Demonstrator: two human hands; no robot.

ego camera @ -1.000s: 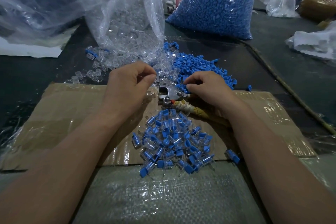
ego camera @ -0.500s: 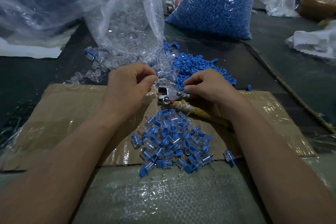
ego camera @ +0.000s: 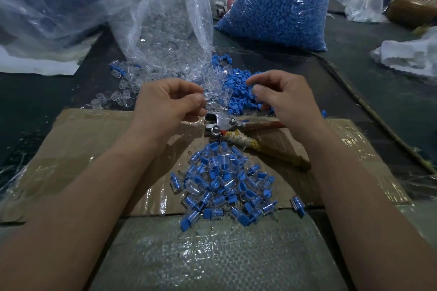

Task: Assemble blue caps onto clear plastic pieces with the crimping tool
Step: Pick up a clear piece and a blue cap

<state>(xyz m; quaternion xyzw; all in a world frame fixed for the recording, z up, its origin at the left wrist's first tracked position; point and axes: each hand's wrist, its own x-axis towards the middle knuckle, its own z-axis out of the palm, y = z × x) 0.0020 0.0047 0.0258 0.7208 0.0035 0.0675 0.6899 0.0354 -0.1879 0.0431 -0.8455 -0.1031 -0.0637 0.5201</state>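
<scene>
A big brown cardboard (ego camera: pixel 78 149) sheet lies flat on the dark table. At the far side stand a big clear bag (ego camera: pixel 165 26) full of clear pieces and a blue bag (ego camera: pixel 279 4) full of caps. On the near part of the cardboard sits a heap of finished pieces (ego camera: pixel 224 184), each one clear with a blue cap on it. The tool (ego camera: pixel 221 124) lies on the cardboard in the middle, just near of both hands. Its shiny head points left, toward the left hand, and its handles run off to the right and near, under the right wrist. The loose blue caps (ego camera: pixel 238 97) lie just far of the tool, right under the right hand, so that hand is the nearer one for picking a cap. The loose clear pieces (ego camera: pixel 123 95) lie far and left, by the left hand. The left hand (ego camera: pixel 170 104) is curled up, with its thumb pressed to its first finger at the tool's head. I cannot tell if it holds a clear piece there. The right hand (ego camera: pixel 286 99) hangs over the caps with bent fingers; its thumb and first finger are apart, and I see nothing in them. Half a second ago the right hand was low, down by the tool's head. Now it is up and farther away, over the caps, and the red handle shows. The left hand has hardly moved.
</scene>
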